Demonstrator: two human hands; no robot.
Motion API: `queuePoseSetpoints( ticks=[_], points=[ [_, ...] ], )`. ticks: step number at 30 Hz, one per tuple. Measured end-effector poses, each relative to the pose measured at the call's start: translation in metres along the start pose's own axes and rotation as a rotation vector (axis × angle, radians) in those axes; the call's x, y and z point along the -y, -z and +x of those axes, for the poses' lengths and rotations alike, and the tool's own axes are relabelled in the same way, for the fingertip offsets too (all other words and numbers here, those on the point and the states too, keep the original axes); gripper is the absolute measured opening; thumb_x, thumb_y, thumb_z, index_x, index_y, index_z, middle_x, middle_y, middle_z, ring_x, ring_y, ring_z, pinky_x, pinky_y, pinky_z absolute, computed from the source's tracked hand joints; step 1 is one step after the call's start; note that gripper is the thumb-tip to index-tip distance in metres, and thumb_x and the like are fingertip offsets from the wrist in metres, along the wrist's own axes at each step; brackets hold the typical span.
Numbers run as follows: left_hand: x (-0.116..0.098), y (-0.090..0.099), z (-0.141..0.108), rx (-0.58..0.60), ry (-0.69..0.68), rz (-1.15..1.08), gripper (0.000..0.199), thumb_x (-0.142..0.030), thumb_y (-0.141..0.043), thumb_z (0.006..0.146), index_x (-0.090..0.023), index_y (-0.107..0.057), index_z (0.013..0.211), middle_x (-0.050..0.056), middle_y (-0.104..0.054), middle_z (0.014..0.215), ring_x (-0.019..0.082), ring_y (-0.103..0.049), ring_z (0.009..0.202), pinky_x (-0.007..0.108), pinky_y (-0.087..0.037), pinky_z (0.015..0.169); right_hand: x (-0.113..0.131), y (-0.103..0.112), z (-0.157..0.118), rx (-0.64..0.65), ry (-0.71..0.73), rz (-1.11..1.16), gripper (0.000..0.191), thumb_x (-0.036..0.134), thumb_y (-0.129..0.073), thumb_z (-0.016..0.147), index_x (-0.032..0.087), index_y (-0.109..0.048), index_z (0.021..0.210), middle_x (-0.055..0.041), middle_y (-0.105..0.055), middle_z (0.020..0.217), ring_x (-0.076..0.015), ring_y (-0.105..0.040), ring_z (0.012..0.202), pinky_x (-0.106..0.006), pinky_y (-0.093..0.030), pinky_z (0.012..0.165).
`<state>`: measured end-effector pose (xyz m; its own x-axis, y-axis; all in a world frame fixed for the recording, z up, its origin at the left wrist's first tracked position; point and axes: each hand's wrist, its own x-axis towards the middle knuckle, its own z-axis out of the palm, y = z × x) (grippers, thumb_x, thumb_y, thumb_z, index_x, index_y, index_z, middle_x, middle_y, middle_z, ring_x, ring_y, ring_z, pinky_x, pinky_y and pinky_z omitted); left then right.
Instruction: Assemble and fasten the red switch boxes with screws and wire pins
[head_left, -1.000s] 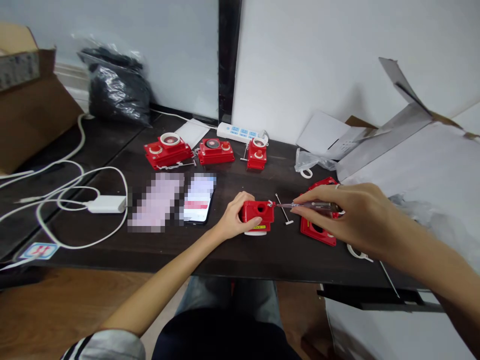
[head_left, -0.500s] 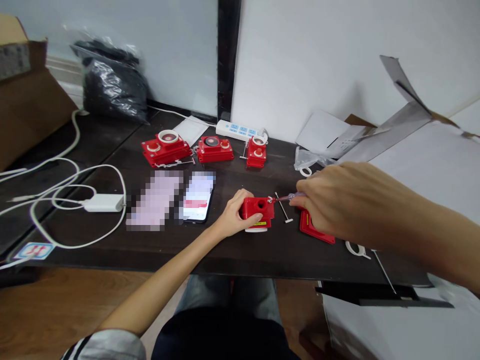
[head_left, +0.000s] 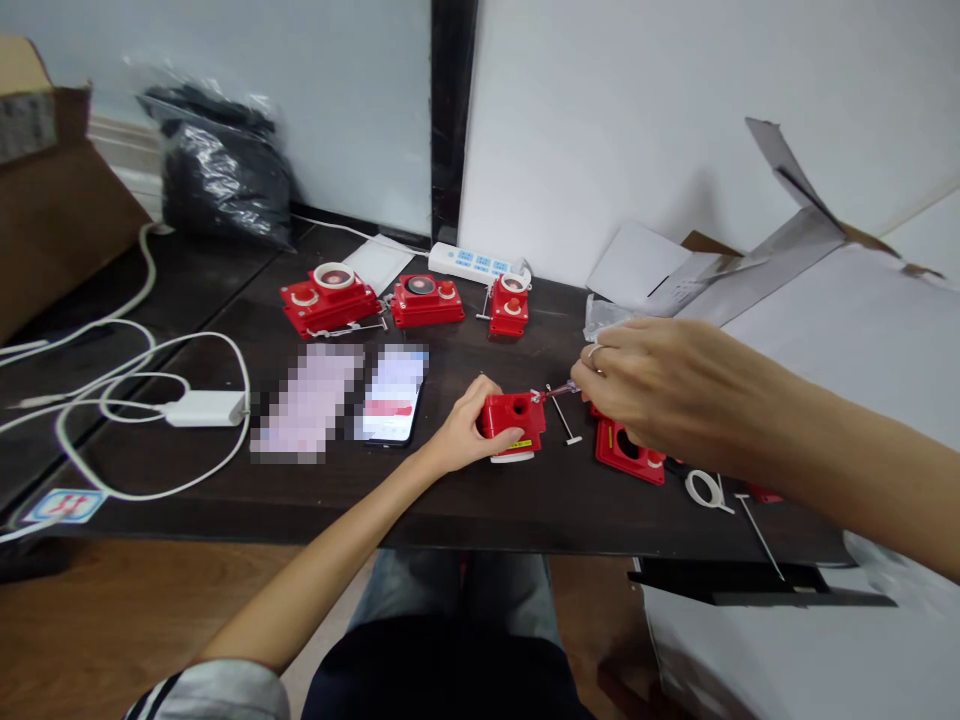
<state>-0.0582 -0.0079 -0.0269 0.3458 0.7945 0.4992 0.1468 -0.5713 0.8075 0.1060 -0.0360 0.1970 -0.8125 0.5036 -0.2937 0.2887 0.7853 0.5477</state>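
Observation:
My left hand (head_left: 474, 432) is closed around a small red box (head_left: 514, 418) tipped on its side on the dark table, a round hole in its upward face and a white ring at its near side. In my right hand (head_left: 626, 385) is a screwdriver (head_left: 564, 388) with a clear purplish handle. Its tip meets a small metal fitting (head_left: 537, 397) at the box's far right corner. A thin T-shaped metal rod (head_left: 562, 415) lies just right of the box. Partly under my right hand sits another red housing (head_left: 628, 452).
Several finished-looking red boxes (head_left: 427, 300) stand along the back before a white power strip (head_left: 480, 262). A phone (head_left: 394, 395) and a white charger (head_left: 204, 408) with looped cable lie left. A white ring (head_left: 705, 488) and another rod (head_left: 761, 535) lie right, near an open carton (head_left: 840, 300).
My right hand has turned about the screwdriver, with the back of the hand lower and a ring now showing. The box stays in my left hand; the whole view has shifted slightly.

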Motion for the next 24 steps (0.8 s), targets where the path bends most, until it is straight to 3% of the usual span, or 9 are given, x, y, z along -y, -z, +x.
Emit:
queuePoseSetpoints(
  ticks=[5, 10, 15, 21, 24],
  points=[
    [0.000, 0.000, 0.000, -0.010, 0.017, -0.006, 0.033, -0.049, -0.060, 0.079, -0.018, -0.048, 0.083, 0.000, -0.044, 0.081, 0.015, -0.047, 0.072, 0.030, -0.041, 0.066, -0.004, 0.001, 0.000, -0.007, 0.126, -0.104, 0.037, -0.001, -0.033, 0.089, 0.018, -0.054, 0.066, -0.0018, -0.048, 0.060, -0.0137, -0.038, 0.059, -0.031, -0.023, 0.057],
    [-0.001, -0.001, -0.001, -0.019, 0.025, -0.011, 0.033, -0.049, -0.060, 0.079, -0.018, -0.051, 0.085, 0.001, -0.047, 0.081, 0.016, -0.050, 0.072, 0.030, -0.042, 0.066, -0.005, -0.013, -0.014, -0.034, -0.044, -0.047, 0.037, 0.021, -0.033, 0.098, 0.018, -0.058, 0.070, -0.0029, -0.051, 0.063, -0.0147, -0.038, 0.057, -0.033, -0.024, 0.058],
    [-0.002, 0.000, -0.001, -0.021, 0.020, -0.015, 0.032, -0.048, -0.060, 0.080, -0.018, -0.053, 0.087, 0.002, -0.052, 0.083, 0.017, -0.053, 0.074, 0.031, -0.044, 0.067, -0.003, -0.018, -0.016, 0.027, -0.072, -0.052, 0.027, 0.010, -0.044, 0.086, 0.019, -0.057, 0.065, -0.0033, -0.052, 0.062, -0.0152, -0.039, 0.057, -0.033, -0.024, 0.057],
    [-0.002, 0.001, -0.002, -0.013, 0.007, 0.010, 0.031, -0.047, -0.058, 0.081, -0.017, -0.054, 0.087, 0.003, -0.053, 0.082, 0.018, -0.053, 0.074, 0.032, -0.044, 0.068, -0.004, -0.008, -0.004, -0.071, -0.048, -0.147, 0.026, 0.003, -0.041, 0.085, 0.018, -0.057, 0.071, -0.0033, -0.052, 0.061, -0.0165, -0.044, 0.065, -0.031, -0.023, 0.056],
    [-0.002, 0.001, -0.002, -0.020, 0.028, 0.025, 0.031, -0.048, -0.058, 0.081, -0.017, -0.053, 0.083, 0.002, -0.052, 0.081, 0.017, -0.052, 0.072, 0.031, -0.043, 0.066, 0.001, -0.007, -0.005, -0.025, -0.037, -0.118, 0.018, 0.005, -0.047, 0.080, 0.017, -0.056, 0.071, -0.0034, -0.054, 0.063, -0.0161, -0.046, 0.062, -0.030, -0.023, 0.055]
  ],
)
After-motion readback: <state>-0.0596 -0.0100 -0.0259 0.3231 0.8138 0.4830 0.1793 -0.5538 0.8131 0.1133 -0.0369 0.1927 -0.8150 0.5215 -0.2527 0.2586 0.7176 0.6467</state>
